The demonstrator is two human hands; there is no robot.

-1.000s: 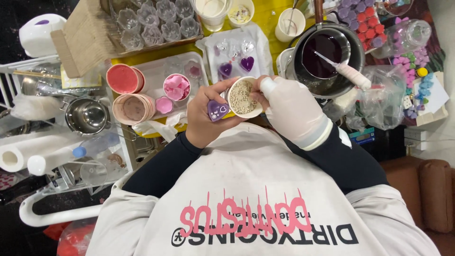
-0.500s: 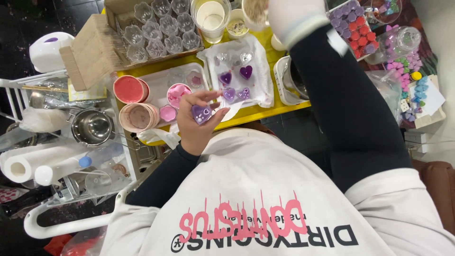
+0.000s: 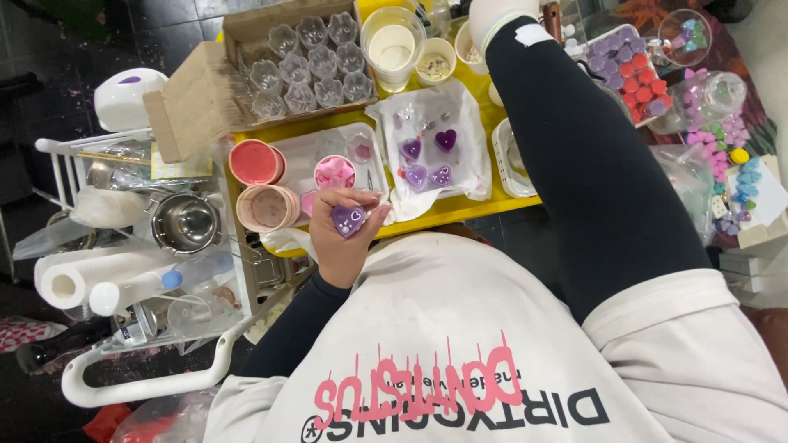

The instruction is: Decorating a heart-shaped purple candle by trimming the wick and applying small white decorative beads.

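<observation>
My left hand (image 3: 335, 250) is held close to my chest, at the near edge of the yellow table (image 3: 460, 209). It grips a small purple heart-shaped piece (image 3: 349, 220) with pale specks on top. My right hand (image 3: 495, 13), in a white glove, is stretched to the far side of the table. Most of it is cut off by the top of the frame, so what it holds is hidden. Its black sleeve crosses the right half of the table. A crumpled clear sheet (image 3: 468, 123) with three purple hearts (image 3: 427, 157) lies between my arms.
A pink cup (image 3: 335, 172) and two reddish pots (image 3: 256, 162) stand beside my left hand. A cardboard box of clear moulds (image 3: 312, 57) and cream cups (image 3: 394, 41) sit farther back. Red and purple hearts (image 3: 628, 74) lie right; a metal bowl (image 3: 187, 221) and paper roll (image 3: 78, 279) left.
My right arm has swung away from my chest and reached out to the far edge of the table. The small cup is gone from beside my left hand, which still holds the purple heart.
</observation>
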